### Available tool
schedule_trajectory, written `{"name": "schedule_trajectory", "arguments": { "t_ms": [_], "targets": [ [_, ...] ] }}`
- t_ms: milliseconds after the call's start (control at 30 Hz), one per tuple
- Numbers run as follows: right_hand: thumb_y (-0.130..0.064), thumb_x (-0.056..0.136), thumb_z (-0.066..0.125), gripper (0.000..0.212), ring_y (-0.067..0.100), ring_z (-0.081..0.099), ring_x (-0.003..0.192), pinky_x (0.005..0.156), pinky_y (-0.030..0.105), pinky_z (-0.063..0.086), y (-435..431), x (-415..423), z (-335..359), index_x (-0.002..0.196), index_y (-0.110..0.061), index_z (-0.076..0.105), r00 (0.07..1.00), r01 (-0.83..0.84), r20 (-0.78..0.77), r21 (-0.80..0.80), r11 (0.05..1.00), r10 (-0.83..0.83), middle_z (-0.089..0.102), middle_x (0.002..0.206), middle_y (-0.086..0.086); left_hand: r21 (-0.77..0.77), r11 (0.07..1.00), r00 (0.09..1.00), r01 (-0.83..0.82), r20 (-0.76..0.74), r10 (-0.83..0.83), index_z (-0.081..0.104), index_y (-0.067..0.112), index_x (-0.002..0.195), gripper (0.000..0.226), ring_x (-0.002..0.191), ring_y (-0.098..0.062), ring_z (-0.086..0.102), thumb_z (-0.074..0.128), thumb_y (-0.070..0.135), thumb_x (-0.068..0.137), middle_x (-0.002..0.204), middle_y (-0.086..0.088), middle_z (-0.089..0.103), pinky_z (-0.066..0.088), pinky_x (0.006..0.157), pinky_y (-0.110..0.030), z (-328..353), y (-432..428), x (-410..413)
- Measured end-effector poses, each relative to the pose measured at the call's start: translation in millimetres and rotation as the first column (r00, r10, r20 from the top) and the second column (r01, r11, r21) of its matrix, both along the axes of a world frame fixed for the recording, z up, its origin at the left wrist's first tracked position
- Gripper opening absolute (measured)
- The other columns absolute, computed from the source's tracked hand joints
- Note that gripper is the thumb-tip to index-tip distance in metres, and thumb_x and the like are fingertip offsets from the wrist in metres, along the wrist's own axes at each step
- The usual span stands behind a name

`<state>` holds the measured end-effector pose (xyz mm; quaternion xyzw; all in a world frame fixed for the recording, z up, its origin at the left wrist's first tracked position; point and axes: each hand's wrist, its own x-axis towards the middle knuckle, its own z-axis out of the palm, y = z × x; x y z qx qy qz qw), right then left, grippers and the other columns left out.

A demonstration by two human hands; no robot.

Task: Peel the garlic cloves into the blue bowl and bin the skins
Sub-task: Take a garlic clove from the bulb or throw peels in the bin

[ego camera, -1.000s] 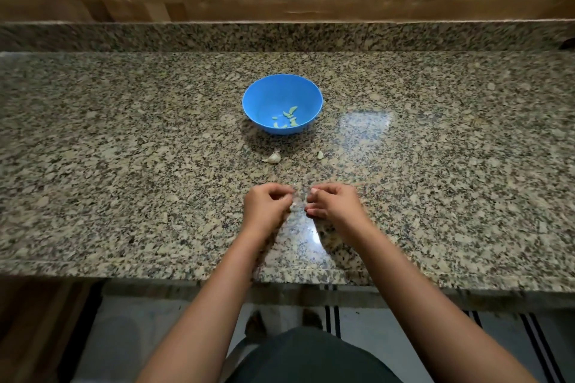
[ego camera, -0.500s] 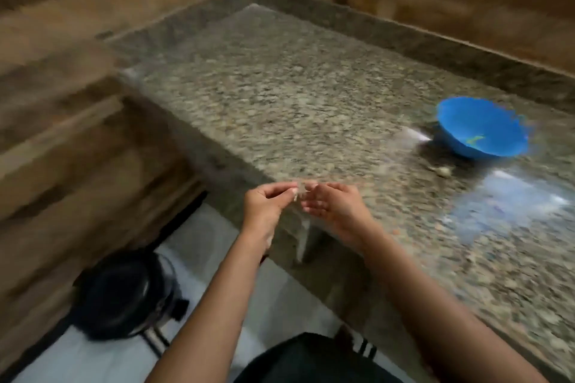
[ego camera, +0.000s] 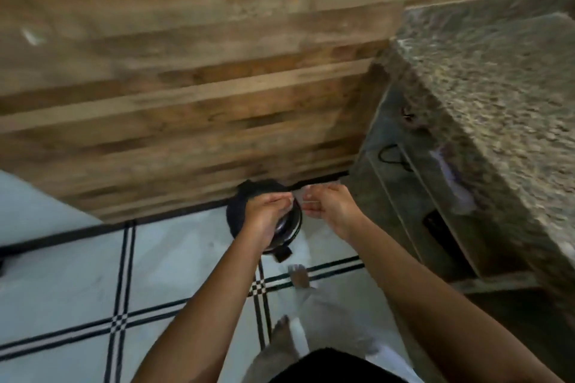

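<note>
Both my hands are held over a round black pedal bin [ego camera: 239, 211] on the floor by the wooden wall. My left hand [ego camera: 264, 214] and my right hand [ego camera: 331, 210] meet fingertip to fingertip. Together they pinch a small pale garlic clove [ego camera: 297, 197] with loose skin; blur hides which part each hand has. The blue bowl is out of view.
The granite counter [ego camera: 497, 96] runs along the right, with an open shelf [ego camera: 413, 190] below it holding dark cables. Wooden panelling [ego camera: 186, 96] fills the back. The white tiled floor [ego camera: 62, 283] has black stripes. My bare feet [ego camera: 298, 275] stand just before the bin's pedal [ego camera: 282, 254].
My view has swung left and down from the counter to the floor bin. Both hands, still pinching the garlic, have moved off the counter edge to above the bin. The bowl has left the frame.
</note>
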<state>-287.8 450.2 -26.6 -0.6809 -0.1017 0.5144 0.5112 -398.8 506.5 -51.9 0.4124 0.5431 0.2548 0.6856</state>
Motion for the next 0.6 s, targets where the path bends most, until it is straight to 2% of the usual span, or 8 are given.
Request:
{"name": "schedule_trajectory", "arguments": {
  "t_ms": [100, 200, 300, 400, 467, 600],
  "targets": [
    [-0.013, 0.091, 0.057, 0.010, 0.021, 0.062, 0.069, 0.060, 0.026, 0.052, 35.4, -18.3, -19.6, 0.095, -0.004, 0.061, 0.997, -0.071, -0.013, -0.041, 0.997, 0.070, 0.064, 0.083, 0.011, -0.063, 0.993, 0.995, -0.096, 0.018, 0.097, 0.059, -0.017, 0.109, 0.024, 0.053, -0.001, 0.063, 0.055, -0.013, 0.085, 0.053, 0.006, 0.066, 0.052, 0.068, -0.017, -13.8, 25.1, -21.4],
    [-0.017, 0.094, 0.054, 0.016, 0.022, 0.062, 0.075, 0.064, 0.028, 0.052, 65.1, -27.3, -40.7, 0.101, -0.004, 0.060, 0.991, -0.125, -0.060, -0.095, 0.988, 0.120, 0.064, 0.093, 0.013, -0.089, 0.983, 0.987, -0.161, -0.005, 0.161, 0.060, -0.016, 0.109, 0.024, 0.064, -0.011, 0.063, 0.056, -0.013, 0.085, 0.067, -0.004, 0.065, 0.052, 0.061, -0.012, -22.8, 46.1, -33.3],
    [-0.017, 0.095, 0.053, 0.018, 0.022, 0.062, 0.074, 0.060, 0.027, 0.050, 95.1, -28.5, -59.7, 0.104, -0.003, 0.059, 0.985, -0.152, -0.104, -0.169, 0.974, 0.135, 0.064, 0.093, 0.013, -0.128, 0.973, 0.981, -0.192, -0.043, 0.188, 0.061, -0.014, 0.108, 0.023, 0.071, -0.016, 0.059, 0.057, -0.012, 0.085, 0.073, -0.006, 0.061, 0.052, 0.065, -0.015, -35.1, 70.6, -33.1],
    [-0.018, 0.094, 0.054, 0.022, 0.021, 0.063, 0.074, 0.056, 0.026, 0.048, 122.5, -22.8, -84.5, 0.108, -0.002, 0.058, 0.983, -0.153, -0.141, -0.242, 0.958, 0.122, 0.064, 0.090, 0.011, -0.195, 0.966, 0.983, -0.167, -0.105, 0.149, 0.063, -0.007, 0.094, 0.010, 0.074, -0.015, 0.058, 0.057, -0.008, 0.087, 0.079, -0.007, 0.061, 0.050, 0.073, -0.019, -60.0, 96.3, -27.7],
    [-0.019, 0.093, 0.056, 0.024, 0.021, 0.064, 0.074, 0.056, 0.026, 0.049, 138.9, -17.4, -104.2, 0.110, -0.002, 0.059, 0.980, -0.159, -0.158, -0.284, 0.945, 0.117, 0.066, 0.093, 0.012, -0.232, 0.960, 0.985, -0.154, -0.114, 0.130, 0.060, 0.007, 0.083, 0.017, 0.074, -0.013, 0.058, 0.055, -0.008, 0.087, 0.082, -0.005, 0.060, 0.049, 0.072, -0.020, -83.3, 111.4, -25.4],
    [-0.016, 0.092, 0.057, 0.028, 0.020, 0.061, 0.063, 0.055, 0.029, 0.051, 167.1, -2.5, -147.0, 0.114, 0.002, 0.058, 0.982, -0.130, -0.176, -0.366, 0.921, 0.069, 0.065, 0.084, 0.011, -0.306, 0.941, 0.975, -0.144, -0.205, 0.083, 0.059, 0.011, 0.076, 0.020, 0.074, -0.015, 0.057, 0.056, -0.004, 0.088, 0.079, -0.003, 0.060, 0.048, 0.073, -0.024, -131.5, 133.7, -9.5]
  ]
}}
